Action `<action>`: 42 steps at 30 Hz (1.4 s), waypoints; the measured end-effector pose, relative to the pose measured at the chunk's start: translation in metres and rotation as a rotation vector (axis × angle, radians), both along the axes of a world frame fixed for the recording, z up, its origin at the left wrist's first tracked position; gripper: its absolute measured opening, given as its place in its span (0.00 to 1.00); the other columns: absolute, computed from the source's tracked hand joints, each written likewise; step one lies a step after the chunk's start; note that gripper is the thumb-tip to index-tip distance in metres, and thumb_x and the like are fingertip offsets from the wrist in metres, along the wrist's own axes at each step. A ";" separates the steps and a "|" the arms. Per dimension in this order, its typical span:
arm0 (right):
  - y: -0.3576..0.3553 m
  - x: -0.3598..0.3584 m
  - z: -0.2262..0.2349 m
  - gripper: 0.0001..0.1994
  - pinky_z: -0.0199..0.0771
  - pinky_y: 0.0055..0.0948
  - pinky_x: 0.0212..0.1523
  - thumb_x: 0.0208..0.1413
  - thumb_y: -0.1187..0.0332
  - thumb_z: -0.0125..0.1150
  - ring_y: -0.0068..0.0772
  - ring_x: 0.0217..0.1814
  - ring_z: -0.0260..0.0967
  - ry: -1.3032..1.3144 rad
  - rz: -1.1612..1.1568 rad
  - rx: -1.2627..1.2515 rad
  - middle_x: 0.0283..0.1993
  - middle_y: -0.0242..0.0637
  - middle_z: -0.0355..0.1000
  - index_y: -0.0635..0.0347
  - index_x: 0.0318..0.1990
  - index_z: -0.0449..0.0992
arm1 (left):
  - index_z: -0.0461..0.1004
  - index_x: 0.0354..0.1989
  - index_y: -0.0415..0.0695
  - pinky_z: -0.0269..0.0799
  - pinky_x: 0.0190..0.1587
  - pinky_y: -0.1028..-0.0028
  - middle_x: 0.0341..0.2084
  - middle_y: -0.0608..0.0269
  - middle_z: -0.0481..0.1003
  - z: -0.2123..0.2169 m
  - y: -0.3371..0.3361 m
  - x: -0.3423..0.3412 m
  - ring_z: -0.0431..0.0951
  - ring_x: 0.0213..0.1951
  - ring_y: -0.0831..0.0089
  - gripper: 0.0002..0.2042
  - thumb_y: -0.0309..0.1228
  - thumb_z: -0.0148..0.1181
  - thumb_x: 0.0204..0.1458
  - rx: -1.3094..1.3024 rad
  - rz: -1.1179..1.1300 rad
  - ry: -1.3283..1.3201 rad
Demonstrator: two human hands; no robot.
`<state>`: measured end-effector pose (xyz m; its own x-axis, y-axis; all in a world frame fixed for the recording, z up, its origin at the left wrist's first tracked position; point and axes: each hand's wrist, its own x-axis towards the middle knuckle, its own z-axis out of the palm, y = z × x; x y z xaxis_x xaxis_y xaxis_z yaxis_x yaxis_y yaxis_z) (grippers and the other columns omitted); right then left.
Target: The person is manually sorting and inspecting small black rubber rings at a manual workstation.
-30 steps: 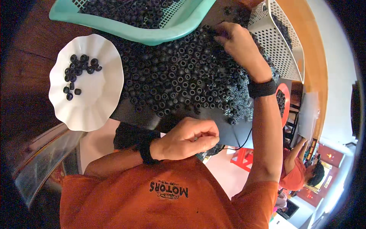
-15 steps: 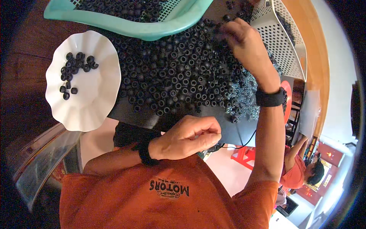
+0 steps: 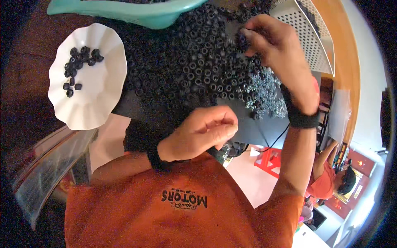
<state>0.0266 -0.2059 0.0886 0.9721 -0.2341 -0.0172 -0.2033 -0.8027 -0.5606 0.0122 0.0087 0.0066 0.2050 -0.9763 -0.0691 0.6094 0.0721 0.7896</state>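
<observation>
Many small black ring-shaped parts (image 3: pixel 202 70) lie spread in a heap on the dark table. My right hand (image 3: pixel 275 47) is over the heap's far right side, thumb and fingertips pinched round a dark piece (image 3: pixel 243 39) that looks like one of these rings, though motion blurs it. Close to my body, at the table's near edge, my left hand (image 3: pixel 202 134) is closed with curled fingers. Whatever lies inside those fingers is hidden. Several black rings (image 3: pixel 78 62) sit on a white wavy-rimmed plate (image 3: pixel 93 107) at the left.
A green plastic basket (image 3: pixel 157 16) stands at the far side. Beyond my right hand is a white perforated basket (image 3: pixel 300 37). Small silvery pieces (image 3: pixel 264 91) lie near my right wrist. A black cable (image 3: pixel 275 142) hangs by the near edge. Another person (image 3: pixel 326 177) is at the right.
My right hand has drawn slightly nearer and turned, its fingers now showing a dark piece. My left hand stays curled and has shifted up a little in view. The whole view has tilted slightly.
</observation>
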 end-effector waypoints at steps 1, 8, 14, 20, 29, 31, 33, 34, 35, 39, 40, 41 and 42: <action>0.011 -0.013 0.014 0.05 0.61 0.15 0.20 0.55 0.71 0.57 0.13 0.23 0.66 0.020 -0.050 0.088 0.28 0.30 0.74 0.62 0.36 0.74 | 0.68 0.37 0.42 0.58 0.26 0.82 0.22 0.67 0.70 -0.001 -0.002 -0.002 0.66 0.24 0.84 0.07 0.32 0.47 0.59 0.009 0.012 0.016; 0.053 -0.106 0.020 0.03 0.62 0.20 0.30 0.51 0.77 0.59 0.22 0.29 0.63 -0.228 0.001 0.232 0.33 0.37 0.73 0.67 0.32 0.74 | 0.68 0.35 0.42 0.54 0.21 0.82 0.17 0.67 0.68 0.001 -0.005 -0.006 0.62 0.18 0.85 0.07 0.31 0.47 0.57 0.027 0.077 0.038; 0.081 -0.141 -0.006 0.09 0.67 0.26 0.27 0.43 0.82 0.63 0.31 0.26 0.67 -0.289 -0.132 0.164 0.29 0.39 0.71 0.65 0.34 0.75 | 0.68 0.35 0.40 0.57 0.21 0.82 0.18 0.67 0.68 -0.002 -0.005 -0.012 0.65 0.19 0.83 0.08 0.31 0.46 0.58 0.026 0.116 0.024; 0.076 -0.154 -0.022 0.11 0.70 0.29 0.28 0.41 0.81 0.66 0.37 0.29 0.70 -0.494 -0.025 0.139 0.30 0.42 0.71 0.64 0.34 0.73 | 0.68 0.36 0.40 0.61 0.23 0.81 0.20 0.66 0.71 -0.002 -0.005 -0.015 0.68 0.21 0.82 0.07 0.31 0.46 0.59 0.037 0.136 -0.065; 0.083 -0.162 -0.016 0.12 0.72 0.30 0.29 0.41 0.80 0.67 0.40 0.30 0.72 -0.395 -0.065 0.087 0.32 0.43 0.72 0.65 0.35 0.73 | 0.68 0.37 0.40 0.63 0.24 0.82 0.21 0.67 0.71 -0.005 -0.004 -0.015 0.68 0.21 0.83 0.07 0.31 0.47 0.59 0.000 0.118 -0.120; 0.084 -0.162 -0.017 0.10 0.69 0.26 0.28 0.42 0.79 0.67 0.34 0.29 0.69 -0.399 -0.061 0.074 0.31 0.42 0.72 0.65 0.34 0.74 | 0.69 0.37 0.40 0.62 0.24 0.82 0.21 0.67 0.71 -0.003 -0.004 -0.014 0.67 0.21 0.84 0.08 0.31 0.47 0.59 -0.001 0.112 -0.095; 0.084 -0.161 -0.017 0.08 0.65 0.22 0.26 0.43 0.78 0.67 0.28 0.27 0.67 -0.402 -0.054 0.064 0.31 0.41 0.72 0.66 0.32 0.75 | 0.69 0.37 0.40 0.62 0.24 0.82 0.21 0.68 0.71 -0.005 -0.004 -0.013 0.67 0.22 0.84 0.08 0.32 0.46 0.60 -0.037 0.105 -0.094; 0.083 -0.161 -0.015 0.10 0.69 0.27 0.27 0.42 0.78 0.67 0.34 0.28 0.70 -0.386 -0.015 0.028 0.32 0.42 0.72 0.66 0.34 0.74 | 0.69 0.37 0.40 0.62 0.24 0.83 0.21 0.68 0.71 -0.005 -0.004 -0.013 0.67 0.22 0.84 0.09 0.33 0.46 0.60 -0.073 0.098 -0.091; 0.083 -0.161 -0.013 0.12 0.73 0.31 0.29 0.42 0.78 0.67 0.40 0.29 0.72 -0.370 0.024 -0.007 0.32 0.43 0.72 0.65 0.36 0.74 | 0.69 0.37 0.40 0.62 0.24 0.83 0.21 0.68 0.71 -0.004 -0.003 -0.012 0.67 0.22 0.84 0.09 0.33 0.46 0.60 -0.071 0.101 -0.091; 0.085 -0.158 -0.011 0.12 0.73 0.31 0.29 0.42 0.79 0.66 0.40 0.29 0.72 -0.381 0.017 -0.028 0.32 0.43 0.72 0.65 0.36 0.74 | 0.69 0.37 0.40 0.61 0.24 0.82 0.21 0.67 0.70 -0.002 -0.003 -0.011 0.66 0.22 0.84 0.12 0.36 0.45 0.62 -0.057 0.061 -0.089; 0.086 -0.156 -0.009 0.12 0.73 0.31 0.29 0.42 0.80 0.66 0.40 0.30 0.71 -0.382 0.013 -0.010 0.32 0.44 0.72 0.66 0.37 0.74 | 0.69 0.37 0.40 0.60 0.24 0.82 0.21 0.67 0.70 -0.003 -0.003 -0.011 0.65 0.22 0.84 0.12 0.37 0.44 0.62 -0.079 0.067 -0.107; 0.086 -0.154 -0.007 0.12 0.73 0.31 0.29 0.42 0.81 0.65 0.41 0.30 0.71 -0.383 0.008 0.009 0.32 0.44 0.72 0.66 0.37 0.73 | 0.69 0.37 0.40 0.60 0.24 0.82 0.21 0.67 0.70 -0.003 -0.002 -0.011 0.65 0.22 0.84 0.12 0.37 0.44 0.62 -0.078 0.068 -0.109; 0.087 -0.153 -0.006 0.12 0.73 0.31 0.29 0.42 0.81 0.65 0.41 0.30 0.71 -0.383 0.008 0.009 0.32 0.44 0.72 0.66 0.37 0.73 | 0.68 0.38 0.40 0.60 0.24 0.81 0.20 0.67 0.69 -0.004 -0.002 -0.010 0.65 0.22 0.84 0.13 0.38 0.44 0.62 -0.080 0.063 -0.094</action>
